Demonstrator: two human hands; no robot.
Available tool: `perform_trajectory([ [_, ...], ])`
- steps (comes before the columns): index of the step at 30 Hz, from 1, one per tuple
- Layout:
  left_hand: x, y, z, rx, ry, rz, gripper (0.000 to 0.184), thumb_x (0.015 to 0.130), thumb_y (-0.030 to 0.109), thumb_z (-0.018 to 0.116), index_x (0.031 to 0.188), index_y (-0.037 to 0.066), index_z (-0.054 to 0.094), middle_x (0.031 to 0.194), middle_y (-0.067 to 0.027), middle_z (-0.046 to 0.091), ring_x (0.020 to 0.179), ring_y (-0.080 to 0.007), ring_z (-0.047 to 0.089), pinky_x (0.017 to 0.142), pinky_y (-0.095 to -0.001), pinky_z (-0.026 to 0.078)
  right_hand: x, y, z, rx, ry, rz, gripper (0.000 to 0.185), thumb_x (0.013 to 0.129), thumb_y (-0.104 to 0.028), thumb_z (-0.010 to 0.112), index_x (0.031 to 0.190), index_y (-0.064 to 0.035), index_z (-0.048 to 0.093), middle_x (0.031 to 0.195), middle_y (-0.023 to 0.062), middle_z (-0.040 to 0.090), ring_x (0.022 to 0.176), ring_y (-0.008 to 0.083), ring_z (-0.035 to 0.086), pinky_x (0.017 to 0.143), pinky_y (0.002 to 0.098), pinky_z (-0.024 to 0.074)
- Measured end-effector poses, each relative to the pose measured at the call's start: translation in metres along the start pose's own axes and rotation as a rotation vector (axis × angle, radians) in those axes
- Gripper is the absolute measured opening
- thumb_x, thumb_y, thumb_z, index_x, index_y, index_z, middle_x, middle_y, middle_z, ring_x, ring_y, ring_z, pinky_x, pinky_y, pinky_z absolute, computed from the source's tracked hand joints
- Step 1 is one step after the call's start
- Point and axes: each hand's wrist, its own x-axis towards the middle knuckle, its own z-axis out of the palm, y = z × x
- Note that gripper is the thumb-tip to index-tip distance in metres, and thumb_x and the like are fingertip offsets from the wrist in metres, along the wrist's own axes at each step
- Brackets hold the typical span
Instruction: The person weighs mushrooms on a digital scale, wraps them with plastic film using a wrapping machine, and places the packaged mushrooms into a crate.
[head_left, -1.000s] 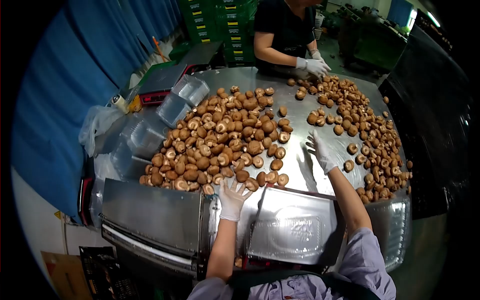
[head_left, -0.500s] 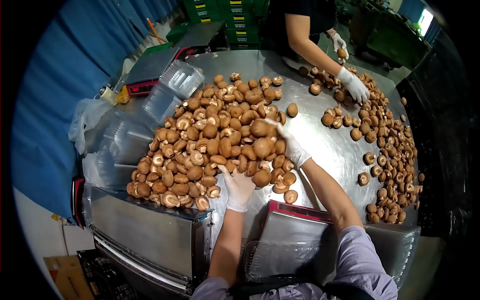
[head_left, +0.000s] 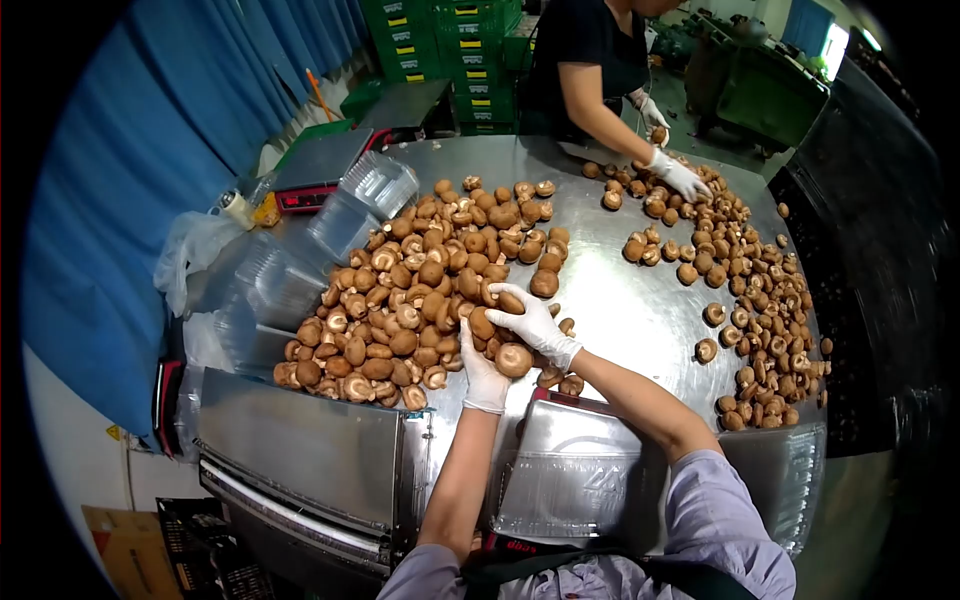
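Observation:
A large pile of brown shiitake mushrooms (head_left: 405,290) covers the left half of the metal table. My gloved left hand (head_left: 484,385) is cupped against the pile's near right edge, its fingers partly hidden by mushrooms. My gloved right hand (head_left: 540,328) curves over the same cluster from the right, fingers wrapped around mushrooms. Between the two hands several mushrooms are gathered together, with a large pale-sided mushroom (head_left: 514,360) near my right wrist. Just below my hands, a clear plastic tray (head_left: 565,490) lies on a red-edged scale.
Clear plastic trays (head_left: 345,225) line the pile's left side, near another scale (head_left: 305,198). More mushrooms (head_left: 765,300) spread along the right, where a co-worker's gloved hand (head_left: 682,177) reaches in. Stacked clear lids (head_left: 775,475) sit at front right. Green crates (head_left: 475,60) stand behind.
My right hand has drawn in toward my left, and the mushrooms between them are now held closer together. The camera view has shifted. The co-worker's hand stays among the mushrooms.

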Motion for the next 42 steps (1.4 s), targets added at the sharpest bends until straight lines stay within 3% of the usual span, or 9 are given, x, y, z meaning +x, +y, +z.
perform_trajectory([
  [7,-0.05,0.018,0.052,0.041,-0.106,0.056,0.058,0.088,0.05,0.053,0.129,0.01,0.049,0.129,-0.0098,0.049,0.118,-0.0253,0.049,0.101,-0.0392,0.04,-0.037,-0.068,0.004,-0.024,0.19,-0.209,0.046,0.079,-0.032,0.071,0.118,-0.0133,0.057,0.111,0.0092,0.062,0.104,0.017,0.057,0.089,0.0284,0.0448],
  [11,-0.096,0.021,0.067,0.142,-0.199,0.123,0.049,0.085,0.044,0.061,0.116,0.007,0.055,0.11,-0.0068,0.059,0.101,-0.0193,0.058,0.089,-0.0333,0.048,-0.085,-0.106,0.007,0.183,0.293,-0.283,0.044,0.078,-0.018,0.073,0.119,-0.0103,0.056,0.113,0.0075,0.061,0.104,0.0149,0.056,0.09,0.0276,0.0452],
  [12,-0.114,0.019,0.071,0.191,-0.192,0.128,0.053,0.086,0.048,0.059,0.118,0.007,0.053,0.114,-0.0067,0.058,0.108,-0.0209,0.054,0.095,-0.0365,0.043,-0.103,-0.114,0.007,0.215,0.316,-0.296,0.045,0.079,-0.013,0.072,0.12,-0.0078,0.055,0.116,0.0073,0.06,0.104,0.0153,0.056,0.09,0.0277,0.0452],
  [19,-0.213,-0.009,0.016,0.593,-0.301,0.214,0.041,0.091,0.031,0.057,0.119,0.001,0.054,0.106,-0.0075,0.058,0.094,-0.0151,0.058,0.082,-0.0273,0.048,-0.238,-0.084,0.026,0.407,0.421,-0.384,0.044,0.08,-0.002,0.065,0.121,-0.0045,0.051,0.13,0.0168,0.048,0.117,0.0248,0.05,0.096,0.0334,0.042],
  [21,-0.212,-0.022,-0.021,0.808,-0.293,0.306,0.039,0.088,0.026,0.062,0.115,0.0,0.056,0.11,-0.0111,0.056,0.1,-0.0179,0.055,0.087,-0.0294,0.045,-0.267,-0.052,0.027,0.126,0.48,-0.275,0.04,0.08,-0.004,0.066,0.118,-0.0057,0.054,0.133,0.0208,0.047,0.118,0.0268,0.05,0.097,0.0338,0.0419],
  [25,-0.219,-0.021,-0.034,1.599,-0.365,1.013,0.052,0.071,0.018,0.076,0.113,-0.003,0.056,0.114,-0.0204,0.056,0.114,-0.0355,0.047,0.098,-0.0419,0.037,-0.305,-0.051,0.023,-0.517,0.526,-0.108,0.027,0.078,-0.014,0.067,0.105,-0.0106,0.062,0.13,0.0215,0.05,0.102,0.0308,0.057,0.086,0.0339,0.0476],
  [34,-0.24,0.004,-0.031,1.976,-0.658,1.002,0.055,0.064,0.027,0.078,0.111,0.004,0.058,0.117,-0.0146,0.057,0.118,-0.0353,0.048,0.101,-0.0459,0.032,-0.33,-0.053,-0.018,-0.781,0.528,-0.267,0.022,0.07,-0.016,0.072,0.089,-0.0087,0.065,0.116,0.0153,0.059,0.106,0.0348,0.053,0.088,0.0406,0.0462],
  [37,-0.238,0.022,-0.038,2.084,-0.775,0.855,0.062,0.064,0.031,0.078,0.117,0.007,0.057,0.12,-0.0115,0.057,0.121,-0.0309,0.047,0.104,-0.0462,0.026,-0.34,-0.045,-0.03,-0.779,0.447,-0.252,0.034,0.07,-0.019,0.073,0.102,-0.01,0.065,0.128,0.0162,0.051,0.115,0.0353,0.047,0.095,0.0421,0.0413],
  [42,-0.231,0.036,-0.053,1.732,-0.883,0.817,0.062,0.07,0.037,0.074,0.121,0.006,0.056,0.125,-0.0119,0.055,0.124,-0.0311,0.045,0.106,-0.045,0.027,-0.347,-0.044,-0.034,-0.614,0.388,-0.211,0.052,0.074,-0.02,0.071,0.123,-0.0118,0.058,0.134,0.0178,0.046,0.123,0.0341,0.043,0.103,0.0407,0.0373],
])
